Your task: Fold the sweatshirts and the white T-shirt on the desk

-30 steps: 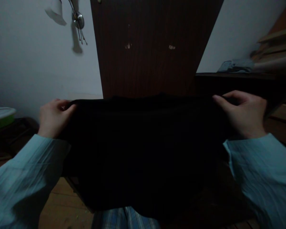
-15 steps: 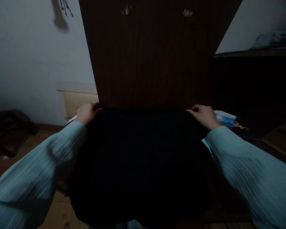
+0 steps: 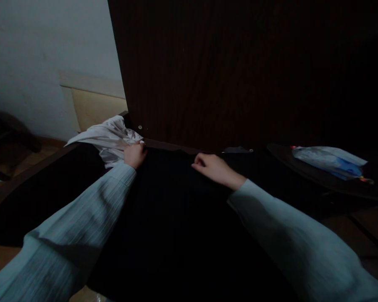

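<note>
Black cloth (image 3: 176, 218) lies spread flat on a dark worktop (image 3: 34, 197). It runs from the near edge of the view up to both hands, and its far edge passes just under their fingers. The left hand (image 3: 135, 155) sits at the cloth's far left corner with its fingers curled in. The dim light hides whether they pinch the fabric or only press on it. The right hand (image 3: 212, 167) rests on the far edge of the same cloth, to the right of the left hand and a little nearer the person. Its fingers are loosely bent and its knuckles are up. Here too the grip cannot be told, because the black fabric swallows the fingertips.

Most of the cloth lies behind and below the two hands, between the pale blue sleeves (image 3: 82, 218). A crumpled pale cloth (image 3: 108, 136) touches the far side of the left hand and spreads away to its left. A clear plastic bag with blue inside (image 3: 329, 159) lies well to the right of the right hand, on the same dark surface. A dark wooden panel (image 3: 208, 71) stands upright just beyond both hands.
</note>
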Motion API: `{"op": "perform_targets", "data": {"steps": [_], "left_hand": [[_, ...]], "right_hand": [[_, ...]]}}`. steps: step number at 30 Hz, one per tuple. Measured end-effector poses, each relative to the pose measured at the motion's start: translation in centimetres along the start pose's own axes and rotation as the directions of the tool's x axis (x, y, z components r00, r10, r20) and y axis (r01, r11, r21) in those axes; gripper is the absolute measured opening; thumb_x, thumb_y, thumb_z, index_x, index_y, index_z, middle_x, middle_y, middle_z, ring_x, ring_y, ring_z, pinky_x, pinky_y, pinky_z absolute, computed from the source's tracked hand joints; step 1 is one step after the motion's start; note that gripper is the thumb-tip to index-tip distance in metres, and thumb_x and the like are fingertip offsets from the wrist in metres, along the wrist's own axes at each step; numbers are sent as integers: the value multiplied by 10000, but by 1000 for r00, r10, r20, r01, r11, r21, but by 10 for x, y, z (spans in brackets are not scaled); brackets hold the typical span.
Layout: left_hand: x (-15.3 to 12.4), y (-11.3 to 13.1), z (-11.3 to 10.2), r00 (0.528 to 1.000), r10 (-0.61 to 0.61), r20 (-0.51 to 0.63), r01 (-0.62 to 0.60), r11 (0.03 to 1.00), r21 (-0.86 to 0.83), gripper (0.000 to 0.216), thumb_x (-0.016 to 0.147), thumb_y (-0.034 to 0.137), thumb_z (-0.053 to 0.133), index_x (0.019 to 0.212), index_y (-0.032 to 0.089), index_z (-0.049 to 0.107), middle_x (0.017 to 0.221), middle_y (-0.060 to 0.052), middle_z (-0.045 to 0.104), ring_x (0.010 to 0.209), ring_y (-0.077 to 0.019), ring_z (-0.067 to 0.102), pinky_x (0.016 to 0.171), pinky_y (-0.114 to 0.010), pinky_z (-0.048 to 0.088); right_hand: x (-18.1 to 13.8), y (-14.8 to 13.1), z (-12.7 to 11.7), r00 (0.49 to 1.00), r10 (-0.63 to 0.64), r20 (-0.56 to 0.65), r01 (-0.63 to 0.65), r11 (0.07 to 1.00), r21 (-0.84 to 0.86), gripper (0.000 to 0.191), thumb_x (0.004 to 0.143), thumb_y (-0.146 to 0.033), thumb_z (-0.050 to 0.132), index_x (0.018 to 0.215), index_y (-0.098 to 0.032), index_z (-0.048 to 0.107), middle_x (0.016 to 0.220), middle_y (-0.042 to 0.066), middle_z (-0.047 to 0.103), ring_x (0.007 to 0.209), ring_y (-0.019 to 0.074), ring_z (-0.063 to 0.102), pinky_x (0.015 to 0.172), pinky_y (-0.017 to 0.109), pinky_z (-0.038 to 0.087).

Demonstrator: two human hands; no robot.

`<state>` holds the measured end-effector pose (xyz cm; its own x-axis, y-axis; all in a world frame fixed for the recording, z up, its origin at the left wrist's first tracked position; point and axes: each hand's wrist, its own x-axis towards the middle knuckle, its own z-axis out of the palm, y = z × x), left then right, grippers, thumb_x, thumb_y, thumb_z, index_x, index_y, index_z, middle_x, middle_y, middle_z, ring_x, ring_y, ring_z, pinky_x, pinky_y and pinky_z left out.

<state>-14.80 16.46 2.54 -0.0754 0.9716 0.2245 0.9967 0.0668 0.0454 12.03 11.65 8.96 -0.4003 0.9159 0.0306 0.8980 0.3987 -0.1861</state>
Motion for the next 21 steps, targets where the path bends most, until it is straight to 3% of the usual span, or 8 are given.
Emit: {"op": "perform_targets", "data": {"steps": [2, 4, 9, 13, 17, 21], "left_hand": [[-3, -1, 7, 1000, 8, -5, -8, 1000, 3, 347, 823, 296, 370, 1044, 101, 552, 1038, -160, 597, 990, -279, 544, 811, -362, 407], [-5, -1, 10, 1000, -1, -8, 1, 1000, 5, 354, 827, 299, 358, 1052, 103, 550, 1044, -161, 596, 1003, -280, 538, 821, -365, 400], [-5, -2, 14, 999, -7, -37, 7, 1000, 18, 349, 830, 308, 341, 1035, 119, 551, 1030, -141, 609, 1003, -261, 541, 822, -342, 403], [-4, -1, 18, 998, 6, -65, -3, 999, 42, 345, 821, 291, 349, 1061, 116, 525, 1024, -140, 613, 991, -256, 549, 826, -338, 403], [-1, -3, 6, 995, -6, 103, -3, 996, 85, 368, 792, 294, 411, 1115, 127, 469, 1069, -137, 597, 1006, -248, 550, 817, -317, 413], [-5, -13, -30, 968, 58, 245, -86, 991, 105, 534, 678, 231, 556, 1179, 139, 399, 1147, -127, 551, 1046, -238, 526, 823, -281, 412]], "right_hand": [[12, -31, 27, 982, -14, 187, 16, 1000, -8, 234, 797, -394, 471, 779, -203, 606, 756, 25, 629, 674, 150, 570, 565, 225, 364], [26, -51, 51, 970, -8, 242, 4, 1000, 16, 221, 783, -377, 492, 739, -199, 613, 785, 34, 639, 708, 163, 580, 560, 228, 358], [57, -63, 89, 965, 260, 37, -258, 918, 301, 243, 835, -344, 393, 807, -217, 599, 806, 13, 652, 708, 131, 581, 541, 211, 343], [57, -64, 100, 954, 272, -126, -228, 932, 283, 236, 831, -338, 392, 789, -222, 594, 760, 17, 646, 682, 143, 578, 539, 224, 324], [54, -62, 101, 939, 316, -140, -256, 909, 329, 245, 833, -338, 387, 769, -228, 596, 742, 12, 640, 689, 137, 577, 544, 217, 322], [56, -60, 101, 936, 318, -152, -245, 897, 369, 238, 826, -345, 395, 776, -230, 598, 736, 3, 636, 685, 133, 574, 550, 216, 323]]}}
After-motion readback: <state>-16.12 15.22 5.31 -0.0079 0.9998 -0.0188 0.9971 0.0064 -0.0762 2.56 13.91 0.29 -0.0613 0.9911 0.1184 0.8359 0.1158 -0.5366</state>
